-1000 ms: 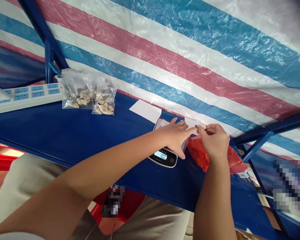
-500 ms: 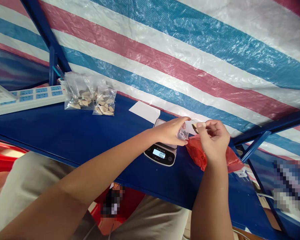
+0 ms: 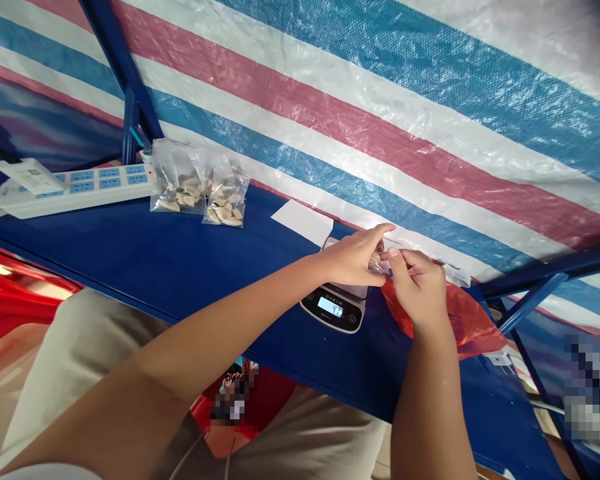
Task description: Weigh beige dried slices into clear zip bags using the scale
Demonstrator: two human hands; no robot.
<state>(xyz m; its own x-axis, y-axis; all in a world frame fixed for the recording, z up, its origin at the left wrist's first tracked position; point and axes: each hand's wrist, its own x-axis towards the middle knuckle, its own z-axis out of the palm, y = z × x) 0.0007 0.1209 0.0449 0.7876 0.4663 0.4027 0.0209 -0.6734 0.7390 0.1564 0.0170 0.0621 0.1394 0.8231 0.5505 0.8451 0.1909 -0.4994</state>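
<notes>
Left grip (image 3: 357, 259) holds clear bag (image 3: 377, 264); right grip (image 3: 420, 283) pinched beside it (contents unclear).

A striped sheet (image 3: 300, 107) — blue, white and dull red — hangs behind the blue table (image 3: 195, 260), its creases glinting with light. Blue metal bars (image 3: 117, 53) flank it; at left, a red plastic seat (image 3: 25, 293) and pale floor (image 3: 15, 407) show.

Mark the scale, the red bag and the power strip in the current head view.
Scale (image 3: 331, 308): head view, on its lit display.
Red bag (image 3: 473, 325): head view, on its crumpled plastic.
Power strip (image 3: 82, 187): head view, on a lower-row blue socket.
</notes>
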